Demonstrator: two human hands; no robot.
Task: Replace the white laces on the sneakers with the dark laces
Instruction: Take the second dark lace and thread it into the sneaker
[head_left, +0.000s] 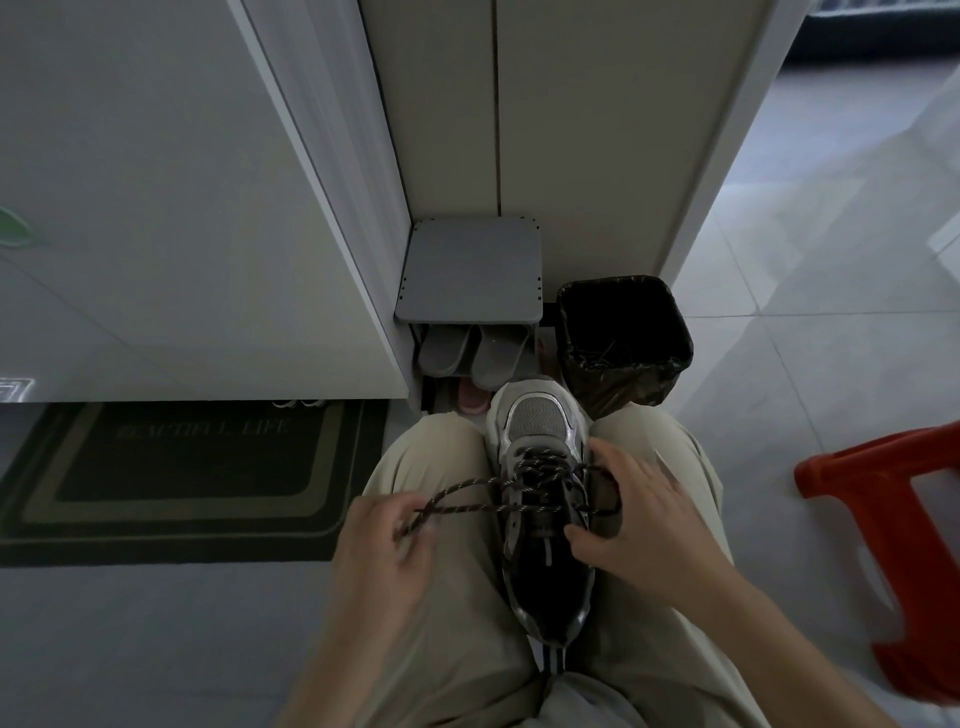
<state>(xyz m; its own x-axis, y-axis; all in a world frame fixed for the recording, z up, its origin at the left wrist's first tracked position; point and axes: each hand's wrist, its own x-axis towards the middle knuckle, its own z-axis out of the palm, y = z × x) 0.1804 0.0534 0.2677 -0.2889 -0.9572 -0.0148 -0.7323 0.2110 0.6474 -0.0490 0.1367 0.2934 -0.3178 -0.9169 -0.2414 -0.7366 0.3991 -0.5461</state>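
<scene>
A grey, silver and black sneaker (540, 431) lies between my knees, toe pointing away from me. A dark speckled lace (467, 493) is threaded through its eyelets. My left hand (384, 551) pinches the lace ends, which stretch out to the left of the shoe. My right hand (639, 514) holds the shoe's right side, fingers spread over it and thumb by the tongue, with a loop of lace near the fingers.
A black-lined bin (623, 343) stands just beyond the sneaker, with what looks like lace inside. A grey shoe rack (467, 275) with slippers (467, 353) sits by the cabinet. A red plastic stool (893, 530) is at my right, a dark doormat (182, 478) at my left.
</scene>
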